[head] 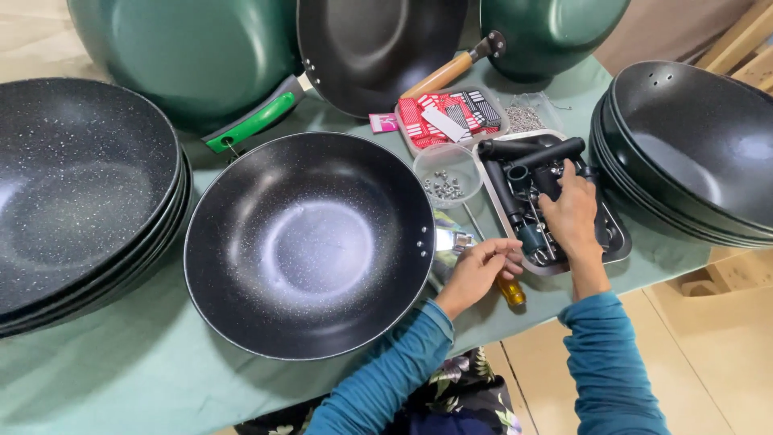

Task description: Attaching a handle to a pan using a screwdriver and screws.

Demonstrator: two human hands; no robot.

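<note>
Right of big black wok (310, 242), right hand (573, 216) reaches into metal tray (616, 242), fingers closing on black handle (547, 181). Left hand (477, 270) near wok rim, fingers loosely curled beside yellow-handled screwdriver (511, 290).

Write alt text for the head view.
The right hand reaches into a metal tray of black handles; the left hand rests beside a black speckled wok on a green-covered table, with stacked woks on both sides.
</note>
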